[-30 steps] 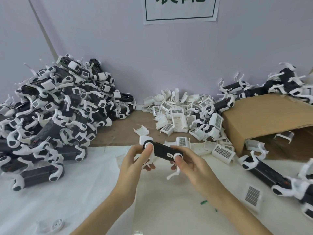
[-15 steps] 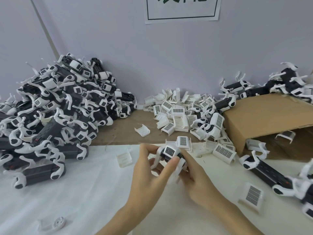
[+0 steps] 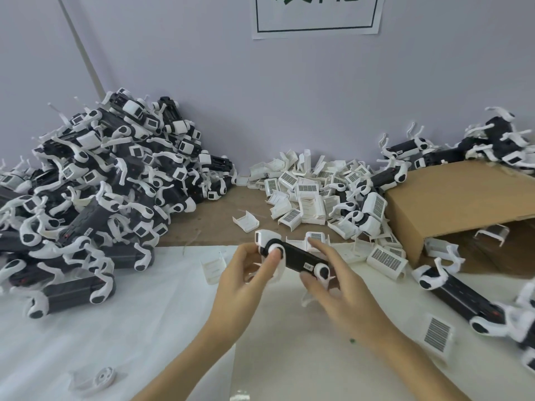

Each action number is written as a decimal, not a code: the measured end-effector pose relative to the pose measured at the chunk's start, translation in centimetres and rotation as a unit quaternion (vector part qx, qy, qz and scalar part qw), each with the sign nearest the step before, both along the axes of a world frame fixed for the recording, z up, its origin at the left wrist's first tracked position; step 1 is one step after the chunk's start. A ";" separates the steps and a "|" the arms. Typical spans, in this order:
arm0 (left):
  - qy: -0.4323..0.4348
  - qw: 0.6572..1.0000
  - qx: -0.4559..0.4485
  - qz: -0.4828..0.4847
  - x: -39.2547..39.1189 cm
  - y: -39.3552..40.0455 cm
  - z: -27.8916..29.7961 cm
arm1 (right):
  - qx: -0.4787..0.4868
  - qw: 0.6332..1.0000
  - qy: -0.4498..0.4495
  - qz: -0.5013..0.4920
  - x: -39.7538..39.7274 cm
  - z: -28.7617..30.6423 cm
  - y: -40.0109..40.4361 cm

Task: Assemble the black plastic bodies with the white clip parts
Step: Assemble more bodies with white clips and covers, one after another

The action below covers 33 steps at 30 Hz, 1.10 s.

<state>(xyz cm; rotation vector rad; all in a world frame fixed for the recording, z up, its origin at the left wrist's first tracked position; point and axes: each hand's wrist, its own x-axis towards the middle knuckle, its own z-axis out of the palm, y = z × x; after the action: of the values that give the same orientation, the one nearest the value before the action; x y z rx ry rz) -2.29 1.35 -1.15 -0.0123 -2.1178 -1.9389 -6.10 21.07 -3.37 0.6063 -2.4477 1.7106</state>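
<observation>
Black body (image 3: pixel 301 257): held above the worktop's near middle, long side now facing up; half a second ago turned end-on.
White clip (image 3: pixel 265 238): seated on the left end, so this piece looks close to done.
Left hand (image 3: pixel 246 274): gripping the clipped end, thumb on the round cap.
Right hand (image 3: pixel 333 280): pinching the other end.
Loose clips (image 3: pixel 304 192): heaped toward the far edge.
Finished pile (image 3: pixel 95 192): along the left edge.

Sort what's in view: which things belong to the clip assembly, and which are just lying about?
Job:
- black body, gripped by left hand and right hand
- white clip on its left end
- loose white clips pile
- assembled heap

Lying about:
- cardboard box
- wall sign
- white round part
</observation>
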 end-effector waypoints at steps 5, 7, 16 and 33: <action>-0.036 0.999 0.018 -0.033 -0.4 -1.0 -0.4 | -0.084 0.992 -0.088 0.020 -0.6 0.7 0.6; -0.031 0.997 -0.021 -0.070 -0.5 -1.7 -0.8 | -0.090 0.992 -0.083 0.040 -0.6 0.8 1.0; 0.113 0.915 -0.383 -0.049 -1.4 -4.1 -2.0 | 0.143 0.972 0.189 -0.006 -1.3 0.6 1.9; 0.067 0.995 -0.067 -0.011 -0.7 -1.1 -2.1 | 0.089 0.996 0.019 0.017 0.7 0.4 -0.2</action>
<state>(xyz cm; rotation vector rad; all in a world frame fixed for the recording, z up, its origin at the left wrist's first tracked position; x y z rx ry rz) -2.94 0.24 -3.29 -0.1888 -2.1627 -1.7513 -5.42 20.84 -3.01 0.6972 -2.5946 1.4881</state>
